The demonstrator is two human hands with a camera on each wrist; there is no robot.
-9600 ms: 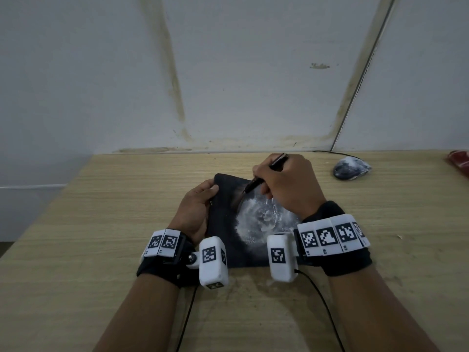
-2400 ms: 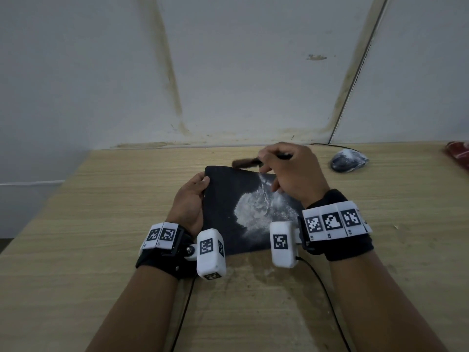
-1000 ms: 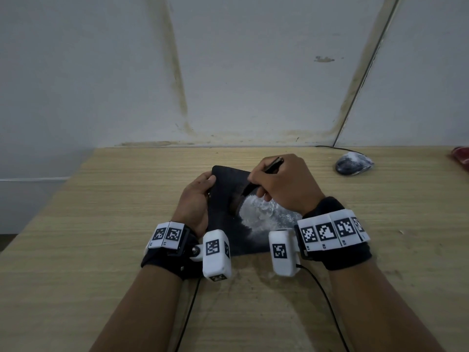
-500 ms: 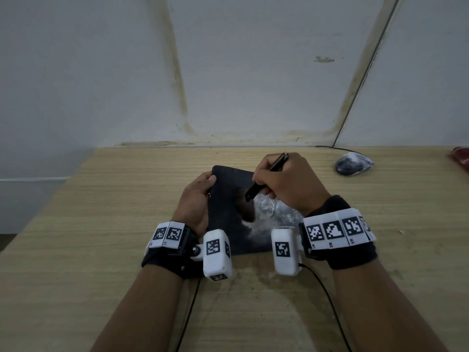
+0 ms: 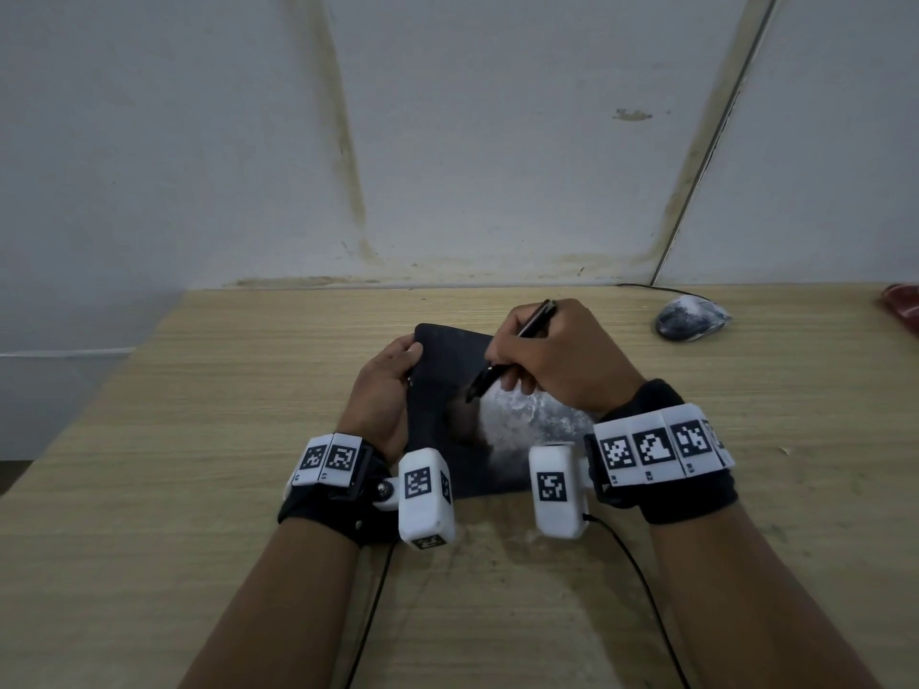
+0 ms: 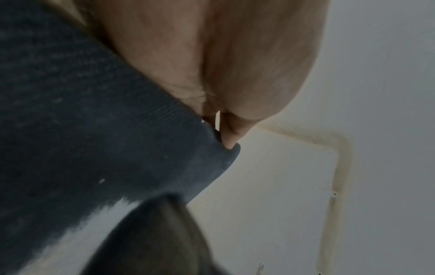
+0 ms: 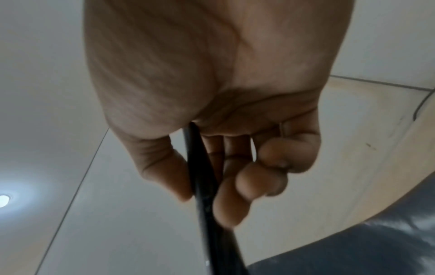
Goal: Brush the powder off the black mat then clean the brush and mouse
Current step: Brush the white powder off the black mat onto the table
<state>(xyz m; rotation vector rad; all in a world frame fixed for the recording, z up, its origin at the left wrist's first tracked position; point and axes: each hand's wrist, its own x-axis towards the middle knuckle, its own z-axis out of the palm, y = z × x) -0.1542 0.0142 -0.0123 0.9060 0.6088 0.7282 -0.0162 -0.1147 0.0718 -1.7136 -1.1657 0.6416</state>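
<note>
A black mat (image 5: 447,360) lies on the wooden table (image 5: 199,390), with a patch of white powder (image 5: 527,420) on its middle and right part. My left hand (image 5: 383,390) grips the mat's left edge; in the left wrist view its fingers (image 6: 230,137) pinch the mat (image 6: 94,130) and lift that edge. My right hand (image 5: 562,360) holds a black brush (image 5: 512,355) like a pen, its tip down at the powder's left rim. The right wrist view shows the brush handle (image 7: 204,195) pinched between thumb and fingers. A powder-dusted mouse (image 5: 691,318) sits at the back right.
A wall rises right behind the table's far edge. The mouse cable (image 5: 646,286) runs along that edge. A red object (image 5: 902,305) lies at the far right. Powder dust (image 5: 497,539) marks the table in front of the mat. The table's left side is bare wood.
In the last second the brush has swept a little down and left across the powder. The left hand keeps its grip on the mat's edge. The powder pile sits nearer the mat's front.
</note>
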